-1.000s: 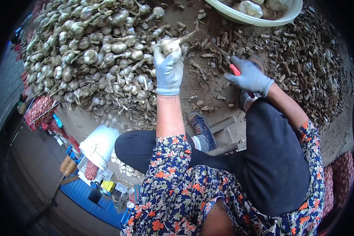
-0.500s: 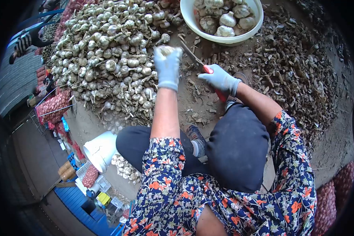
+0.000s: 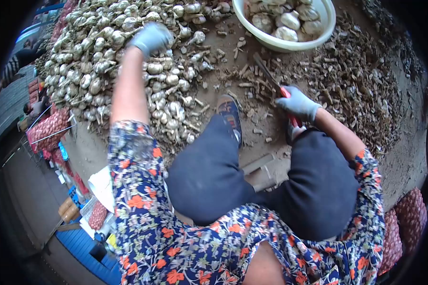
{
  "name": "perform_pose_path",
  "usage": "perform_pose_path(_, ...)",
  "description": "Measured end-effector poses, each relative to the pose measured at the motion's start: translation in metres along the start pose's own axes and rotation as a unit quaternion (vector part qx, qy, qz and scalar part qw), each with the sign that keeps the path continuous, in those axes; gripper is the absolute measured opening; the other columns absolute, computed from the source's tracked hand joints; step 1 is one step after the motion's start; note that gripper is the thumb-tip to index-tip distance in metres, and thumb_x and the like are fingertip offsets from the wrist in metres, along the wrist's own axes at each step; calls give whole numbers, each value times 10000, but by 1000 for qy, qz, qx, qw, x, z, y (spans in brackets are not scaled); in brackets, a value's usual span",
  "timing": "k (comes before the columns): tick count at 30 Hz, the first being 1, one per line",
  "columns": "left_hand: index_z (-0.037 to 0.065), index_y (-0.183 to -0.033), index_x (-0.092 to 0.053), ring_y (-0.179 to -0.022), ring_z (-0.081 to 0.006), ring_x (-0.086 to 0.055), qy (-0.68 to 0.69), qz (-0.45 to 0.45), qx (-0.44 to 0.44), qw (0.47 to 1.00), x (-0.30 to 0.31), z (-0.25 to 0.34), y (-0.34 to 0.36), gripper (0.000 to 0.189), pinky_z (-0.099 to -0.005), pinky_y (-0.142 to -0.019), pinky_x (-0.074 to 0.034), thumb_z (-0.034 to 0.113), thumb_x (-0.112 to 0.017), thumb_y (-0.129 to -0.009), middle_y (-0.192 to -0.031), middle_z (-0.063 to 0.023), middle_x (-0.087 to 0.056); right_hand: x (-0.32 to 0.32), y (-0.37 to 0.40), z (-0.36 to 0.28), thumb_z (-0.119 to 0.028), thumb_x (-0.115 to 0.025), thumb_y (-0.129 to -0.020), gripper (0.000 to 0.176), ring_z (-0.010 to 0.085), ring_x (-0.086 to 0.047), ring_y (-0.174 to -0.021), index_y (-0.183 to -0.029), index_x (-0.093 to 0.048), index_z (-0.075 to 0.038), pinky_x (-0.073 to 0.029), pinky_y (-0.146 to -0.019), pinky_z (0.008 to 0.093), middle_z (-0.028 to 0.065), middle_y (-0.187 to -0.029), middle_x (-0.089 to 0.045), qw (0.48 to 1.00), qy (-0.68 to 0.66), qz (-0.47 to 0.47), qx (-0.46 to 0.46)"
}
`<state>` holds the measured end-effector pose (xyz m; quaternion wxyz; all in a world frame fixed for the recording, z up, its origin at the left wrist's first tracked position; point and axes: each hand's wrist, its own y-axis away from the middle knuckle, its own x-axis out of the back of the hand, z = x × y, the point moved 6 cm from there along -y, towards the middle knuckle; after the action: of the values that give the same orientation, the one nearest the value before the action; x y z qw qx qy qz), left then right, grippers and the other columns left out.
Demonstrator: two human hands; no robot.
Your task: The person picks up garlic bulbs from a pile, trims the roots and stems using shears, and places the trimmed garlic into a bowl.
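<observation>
My left hand (image 3: 153, 38), in a pale grey glove, is stretched out over the large heap of garlic bulbs (image 3: 95, 85). Motion smears its fingers, and whether anything is between them cannot be made out. In a matching glove, my right hand (image 3: 298, 103) is closed around the red handles of a long-bladed cutting tool (image 3: 267, 72). The blades point up and left, just below a pale round tub (image 3: 290, 46) holding several garlic bulbs (image 3: 286, 33).
Cut stems and husks (image 3: 356, 85) cover the ground at the right. My shoe (image 3: 229, 114) stands between the heap and the scraps. Left are a white bucket (image 3: 101, 186) and red net sacks (image 3: 52, 130); more net sacks (image 3: 410, 213) lie lower right. A person (image 3: 14, 64) is upper left.
My left hand has moved left and up over the heap; the pale bulb seen in it earlier no longer shows. My right hand and the tool are lower and farther right. The view and my legs have shifted.
</observation>
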<state>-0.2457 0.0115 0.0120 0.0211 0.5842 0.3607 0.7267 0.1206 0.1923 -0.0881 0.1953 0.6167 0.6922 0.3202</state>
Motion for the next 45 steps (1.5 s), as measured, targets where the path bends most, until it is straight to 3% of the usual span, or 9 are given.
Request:
perform_pose_path(3,65,-1101,-648,-1144,-336,-548,100,-106,245,958,-102,6,0,379,-362,-1022,-401,283,-597,-795,-1230,-220,-562,3,-1,-37,-237,-593,-774,271,196,-584,-670,-881,-548,8,-474,-635,358,115,-739,-604,994,44,-64,-79)
perform_pose_path(9,130,-1152,-576,-1128,-356,-533,66,37,243,967,-161,53,-32,400,-438,-926,-455,292,-647,-793,-1192,-126,-583,-23,-57,-55,-224,-611,-809,214,136,-541,-557,-810,-544,-20,-439,-506,303,56,-688,-576,990,61,-83,-95)
perform_pose_path(14,94,-985,-652,-899,-355,-613,208,176,241,931,-158,40,-10,454,-413,-791,-491,395,-776,-668,-957,-168,-640,-34,-71,-65,-438,-566,-808,588,416,-552,-1074,-1144,-491,38,-410,-937,418,305,-1096,-574,975,214,-37,-49)
perform_pose_path(25,68,-945,-655,-851,-275,-631,253,231,248,906,-102,90,31,382,-401,-750,-501,328,-769,-688,-887,-148,-645,-56,-76,-98,-445,-580,-846,490,415,-596,-964,-1009,-531,14,-461,-824,438,272,-962,-612,987,147,-7,71)
perform_pose_path(29,34,-999,-620,-866,-150,-621,482,225,217,819,-123,84,32,303,-303,-749,-515,185,-729,-760,-937,-82,-646,-46,-65,-83,-393,-604,-836,400,387,-610,-879,-931,-573,-6,-469,-766,425,223,-891,-622,988,132,6,77)
perform_pose_path(32,81,-1241,-483,-968,-201,-619,887,240,-44,391,-138,94,34,447,-380,-879,-534,-48,-587,-826,-1089,-108,-609,-28,-53,-87,-411,-593,-835,429,387,-616,-879,-1004,-557,-18,-472,-775,426,234,-890,-628,987,157,17,28)
perform_pose_path(36,89,-1252,-495,-946,-186,-620,931,253,-65,255,-142,106,36,489,-383,-822,-555,-3,-664,-803,-1053,-65,-616,-30,-48,-96,-379,-589,-833,449,397,-611,-919,-1065,-491,-7,-479,-806,446,255,-925,-621,966,255,-12,32)
perform_pose_path(41,82,-1279,-483,-909,-140,-605,921,210,-35,326,-144,102,47,524,-304,-719,-540,7,-673,-797,-1061,-43,-611,-34,-50,-90,-337,-606,-817,432,380,-616,-914,-1080,-466,-25,-488,-809,449,224,-981,-605,932,350,10,96)
perform_pose_path(45,-11,-1212,-509,-852,-97,-583,832,225,45,505,-123,105,50,507,-235,-749,-514,-32,-605,-714,-993,-46,-606,-25,-43,-100,-329,-607,-820,416,360,-622,-856,-1092,-465,-48,-489,-758,456,195,-912,-604,881,438,96,148)
